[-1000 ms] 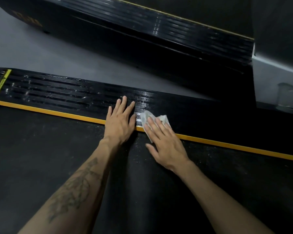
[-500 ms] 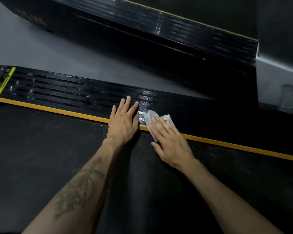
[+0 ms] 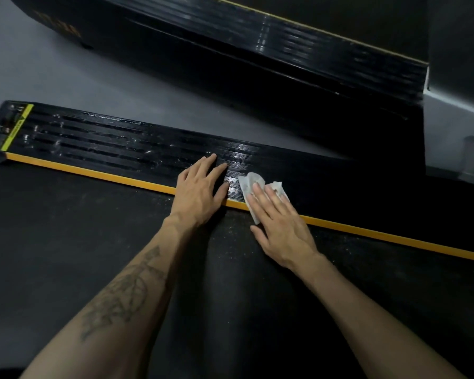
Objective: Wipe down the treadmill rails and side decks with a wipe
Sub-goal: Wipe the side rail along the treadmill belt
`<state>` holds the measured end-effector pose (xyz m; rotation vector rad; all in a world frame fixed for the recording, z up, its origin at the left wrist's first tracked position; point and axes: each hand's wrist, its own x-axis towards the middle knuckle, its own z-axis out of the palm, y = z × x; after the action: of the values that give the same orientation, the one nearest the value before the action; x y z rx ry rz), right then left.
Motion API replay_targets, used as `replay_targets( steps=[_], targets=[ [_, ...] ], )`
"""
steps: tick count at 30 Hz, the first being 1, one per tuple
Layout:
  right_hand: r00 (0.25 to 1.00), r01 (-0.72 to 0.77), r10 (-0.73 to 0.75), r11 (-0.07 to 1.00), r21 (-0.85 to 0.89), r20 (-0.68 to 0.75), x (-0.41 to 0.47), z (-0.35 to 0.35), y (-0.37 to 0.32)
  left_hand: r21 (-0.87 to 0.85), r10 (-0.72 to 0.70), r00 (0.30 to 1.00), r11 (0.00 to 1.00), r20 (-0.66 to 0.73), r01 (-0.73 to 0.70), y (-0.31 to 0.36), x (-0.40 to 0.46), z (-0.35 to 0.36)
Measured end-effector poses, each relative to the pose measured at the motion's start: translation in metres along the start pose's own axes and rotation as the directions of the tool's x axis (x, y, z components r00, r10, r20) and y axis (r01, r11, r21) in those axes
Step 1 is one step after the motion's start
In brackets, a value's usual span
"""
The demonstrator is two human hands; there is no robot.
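My right hand (image 3: 278, 220) lies flat with straight fingers, pressing a crumpled white wipe (image 3: 253, 187) onto the ribbed black side deck (image 3: 121, 143); the wipe's creased edges stick out past my fingertips and down across the orange strip (image 3: 93, 170). Just left of it, my left hand (image 3: 200, 190) rests palm down, fingers spread on the glossy grooved plastic. Under both wrists runs the matte, dust-speckled treadmill belt (image 3: 66, 242). Beyond my fingers is smooth grey floor (image 3: 80, 75).
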<state>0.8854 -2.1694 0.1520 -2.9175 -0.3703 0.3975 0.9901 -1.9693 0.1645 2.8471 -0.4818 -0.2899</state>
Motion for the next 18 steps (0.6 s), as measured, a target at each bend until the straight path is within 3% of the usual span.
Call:
replay_targets(
  steps=[6,10,14,18],
  targets=[
    [0.972,-0.151,0.150,0.988,-0.009,0.181,0.033,-0.030,-0.022,0.038,-0.005,0.996,0.999,0.093,0.001,0.004,0.004,-0.012],
    [0.919,0.003,0.068,0.984,-0.179,0.388,0.042,-0.050,-0.016,0.013,-0.022,0.983,1.000,0.181,0.020,0.007,0.008,-0.021],
    [0.809,0.103,-0.017,0.988,-0.113,0.587,0.048,-0.080,0.007,-0.023,-0.053,0.967,0.998,0.250,0.060,0.010,0.010,-0.023],
    [0.764,0.102,-0.059,0.994,-0.030,0.642,0.059,-0.088,0.015,-0.051,-0.034,0.973,0.998,0.227,0.047,0.006,0.008,-0.020]
  ],
)
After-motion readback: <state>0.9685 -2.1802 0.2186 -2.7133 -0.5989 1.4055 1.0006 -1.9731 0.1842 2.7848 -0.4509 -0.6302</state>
